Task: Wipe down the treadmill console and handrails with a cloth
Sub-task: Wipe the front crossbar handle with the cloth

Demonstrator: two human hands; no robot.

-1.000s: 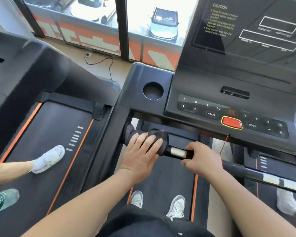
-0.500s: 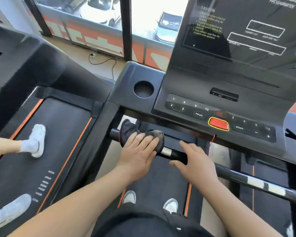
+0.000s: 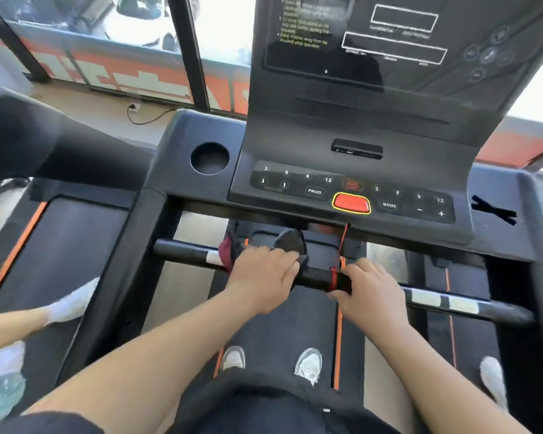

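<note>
A dark cloth [image 3: 290, 242] with a maroon edge is draped over the treadmill's black front handrail [image 3: 182, 250], which runs left to right below the console [image 3: 295, 145]. My left hand [image 3: 262, 278] lies over the cloth and presses it onto the bar, fingers curled round both. My right hand [image 3: 369, 289] grips the bar just to the right of it, beside a red safety cord [image 3: 342, 242] that hangs from the console and wraps the bar. The console carries a button panel with a red stop button [image 3: 351, 203] and a dark screen [image 3: 373, 36] above.
A round cup holder [image 3: 209, 158] sits left of the panel. Another person's legs and white shoes [image 3: 72, 300] stand on the neighbouring treadmill belt at left. My own shoes [image 3: 308, 364] rest on the belt below. Windows and a floor cable lie beyond.
My left hand and the cloth have slid rightwards along the handrail, baring a silver band on the left. My right hand moved right to the red cord. The view shifted.
</note>
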